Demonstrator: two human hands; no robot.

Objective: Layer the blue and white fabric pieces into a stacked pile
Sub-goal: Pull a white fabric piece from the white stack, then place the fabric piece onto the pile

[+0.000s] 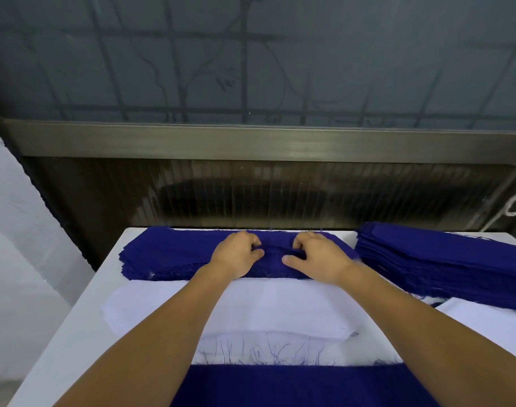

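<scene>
Task looks partway: both hands, left hand & right hand, pinch the top blue piece of the far blue stack, w/ white pieces on the tabletop just nearer, another blue pile at right.

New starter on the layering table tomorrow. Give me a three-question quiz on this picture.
1. True or false: both hands pinch the far blue pile.
2. Which fabric lies directly under the forearms? A white pieces B blue pieces C none
3. The tall blue stack stands on the person's ____ side.

Key: 1 true: left hand and right hand bunch its top piece. 2 A, the white pieces. 3 right.
</scene>
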